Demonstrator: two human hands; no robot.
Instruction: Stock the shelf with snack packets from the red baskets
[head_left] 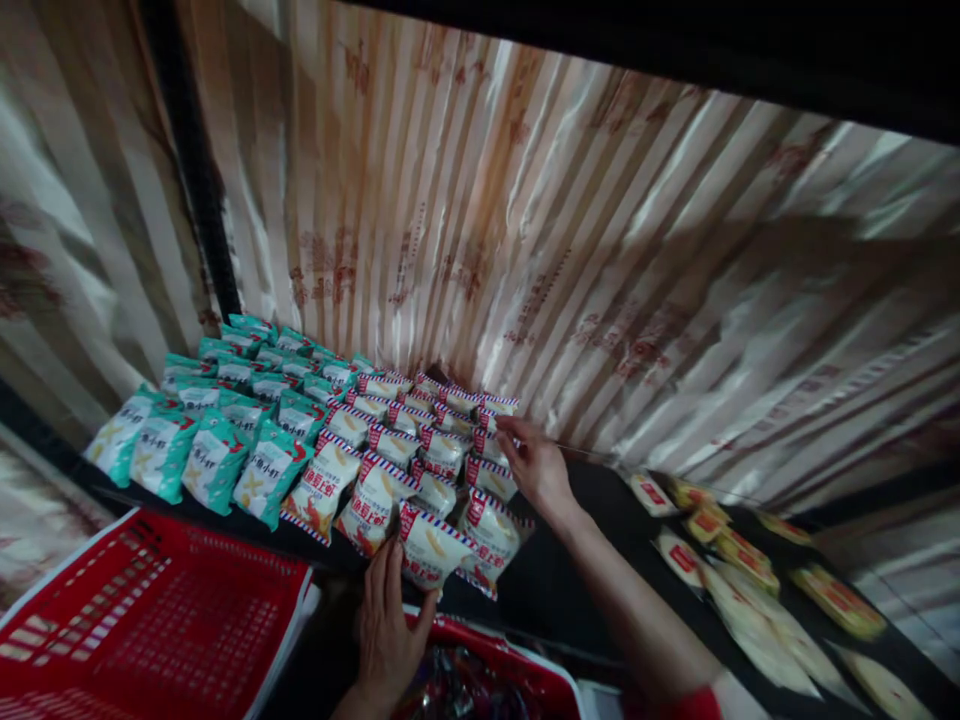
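Rows of small white snack bags [435,545] with striped blue-and-red edges stand on a dark shelf [555,570]. My left hand [390,625] is at the lower left of a front bag, fingers stretched out against it and thumb apart. Farther back, my right hand [536,470] reaches in from the right to the outer column of these bags. Its fingers extend along a back bag [487,420], touching or very near it; blur and dim light hide the exact contact. Left of the white bags stand several rows of teal-and-white snack bags [214,460].
An open red plastic basket [172,600] is at the lower left. Another red basket [547,680], holding dark shiny packets, is below my hands. Flat packets [746,555] lie on the right of the shelf. Pleated sheeting [525,220] hangs behind; a dark post [199,170] rises left.
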